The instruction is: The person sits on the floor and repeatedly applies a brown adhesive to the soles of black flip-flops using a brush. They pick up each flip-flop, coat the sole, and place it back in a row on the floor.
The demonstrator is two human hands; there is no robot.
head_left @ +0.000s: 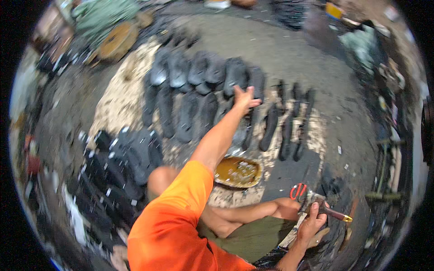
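Observation:
My left hand [246, 100] is stretched far forward with its fingers spread. It is over the black soles, nearest to one sole [236, 72] in the back row; whether it touches that one I cannot tell. Lower right, my right hand [312, 221] is closed round a tool [334, 213] with a dark reddish-brown handle and a brass-coloured tip. Its other end looks metallic, but blur and my fingers hide its kind. Red-handled scissors [297, 191] lie beside that hand on a dark sheet [293, 169]. A shallow bowl [258, 181] of amber liquid stands before my folded legs.
More black soles [186, 119] lie in rows on a pale, spotted board [120, 101], with narrow dark strips [302, 124] to their right. Many black pieces [115, 176] are heaped at my left. A round wooden block [117, 41] and green cloth [101, 18] are at the far left.

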